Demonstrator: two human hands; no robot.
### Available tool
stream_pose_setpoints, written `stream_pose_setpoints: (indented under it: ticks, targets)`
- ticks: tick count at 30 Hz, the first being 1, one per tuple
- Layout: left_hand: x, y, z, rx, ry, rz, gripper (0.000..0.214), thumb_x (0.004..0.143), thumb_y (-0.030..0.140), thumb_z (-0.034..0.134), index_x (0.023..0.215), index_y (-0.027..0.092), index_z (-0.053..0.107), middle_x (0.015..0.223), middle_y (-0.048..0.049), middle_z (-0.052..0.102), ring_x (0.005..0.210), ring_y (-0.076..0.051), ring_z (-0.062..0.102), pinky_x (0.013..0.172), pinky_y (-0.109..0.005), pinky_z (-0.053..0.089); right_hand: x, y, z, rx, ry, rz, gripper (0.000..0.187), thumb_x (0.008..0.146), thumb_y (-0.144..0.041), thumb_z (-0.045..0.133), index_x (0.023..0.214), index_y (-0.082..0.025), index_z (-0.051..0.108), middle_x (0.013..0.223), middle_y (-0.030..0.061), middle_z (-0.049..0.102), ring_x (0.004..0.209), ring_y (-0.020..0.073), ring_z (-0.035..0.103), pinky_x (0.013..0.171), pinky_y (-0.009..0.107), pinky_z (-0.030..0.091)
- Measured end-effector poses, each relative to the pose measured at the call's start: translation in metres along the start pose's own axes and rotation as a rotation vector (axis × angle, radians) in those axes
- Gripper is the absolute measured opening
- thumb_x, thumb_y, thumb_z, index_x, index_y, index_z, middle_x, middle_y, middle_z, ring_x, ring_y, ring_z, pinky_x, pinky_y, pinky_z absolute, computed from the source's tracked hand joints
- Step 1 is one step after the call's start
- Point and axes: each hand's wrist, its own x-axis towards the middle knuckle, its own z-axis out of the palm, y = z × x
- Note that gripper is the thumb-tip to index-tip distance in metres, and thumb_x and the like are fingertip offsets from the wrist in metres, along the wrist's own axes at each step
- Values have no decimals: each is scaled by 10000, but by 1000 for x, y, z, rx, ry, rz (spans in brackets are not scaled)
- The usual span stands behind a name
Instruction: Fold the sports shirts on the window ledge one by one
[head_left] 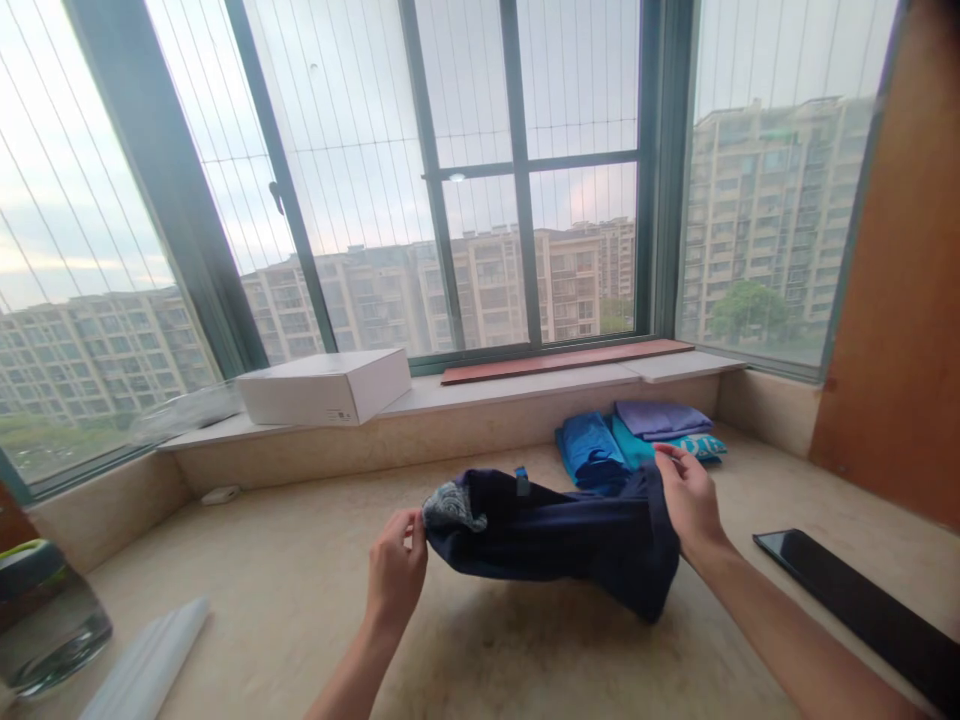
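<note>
A dark navy cloth garment (555,535) is stretched sideways between my two hands, just above the stone-like ledge (480,655). It has a patterned grey patch near its left end and a small blue tag on its upper edge; its exact kind is hard to tell. My left hand (397,570) pinches the left corner by the patch. At the other end, my right hand (688,505) grips the upper right edge. Behind the garment lie folded clothes: a blue one (592,450), a teal one (634,440) with white lettering and a purple one (664,417) on top.
A white box (322,388) and a reddish board (562,362) rest on the raised sill below the windows. To the right lies a black flat object (862,600). At left are a glass container (49,620), a pale flat strip (150,660) and a small white item (220,495).
</note>
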Motion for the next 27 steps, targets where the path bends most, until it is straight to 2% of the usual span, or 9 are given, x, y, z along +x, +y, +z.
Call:
stream_pose_setpoints:
  ticks: [3,5,8,11,14,16,19,23,27]
  targets:
    - [0,-7,6,76,-17,-25,349,937,409,427,803,208,680,839,-87,729,812,-270,701,726,-363,548,-17,-3,3,-384,-232,-282,328,904,-442,488,980,-203,700,968,89,697,853,252,664,755,359,505]
    - [-4,-6,12,116,-8,38,319,937,388,440,864,204,690,921,-99,731,899,-281,696,824,-409,549,-34,-4,6,-629,-395,-371,324,924,-449,501,1009,-225,721,1055,94,659,838,245,665,743,359,492]
    - [-13,1,19,134,-11,183,288,948,350,470,1072,193,677,1120,-119,699,1104,-284,644,998,-453,500,-55,-6,7,-782,-631,-416,419,873,-537,613,1170,-257,706,1178,98,593,840,245,677,713,345,487]
    - [-24,12,24,130,-142,341,314,971,303,477,1230,202,623,1271,-124,644,1227,-267,585,1070,-433,470,-62,-6,6,-797,-833,-424,547,784,-560,722,1237,-256,683,1208,100,576,896,262,680,741,334,490]
    - [-33,21,28,128,-287,476,365,980,254,481,1334,225,564,1346,-113,612,1292,-259,549,1093,-423,465,-60,-5,8,-847,-935,-387,360,842,-472,684,1085,-210,725,1094,94,620,907,263,670,763,330,486]
    - [-39,25,29,136,-352,527,422,979,235,490,1400,233,510,1382,-113,591,1319,-257,530,1102,-427,462,-59,-5,12,-820,-910,-373,214,918,-336,582,979,-184,720,1021,90,643,907,255,660,788,337,485]
    - [-43,28,30,169,-427,546,564,954,256,554,1497,237,404,1464,-128,527,1374,-277,476,1127,-456,434,-65,-9,18,-551,-852,-449,215,924,-152,486,989,-184,690,1032,81,649,956,232,639,856,336,489]
    - [-44,27,31,206,-467,495,823,836,240,680,1564,245,296,1591,-140,369,1441,-336,376,1150,-521,382,-84,-20,18,-183,-993,-653,246,965,-164,487,1115,-218,675,1162,82,619,1097,210,597,974,320,471]
    - [-38,25,29,207,-579,406,659,750,107,636,1390,242,551,1358,-99,629,1245,-304,573,1068,-459,446,-96,-28,16,-190,-1057,-733,269,951,-187,564,1200,-213,662,1211,96,599,1138,215,584,1014,330,459]
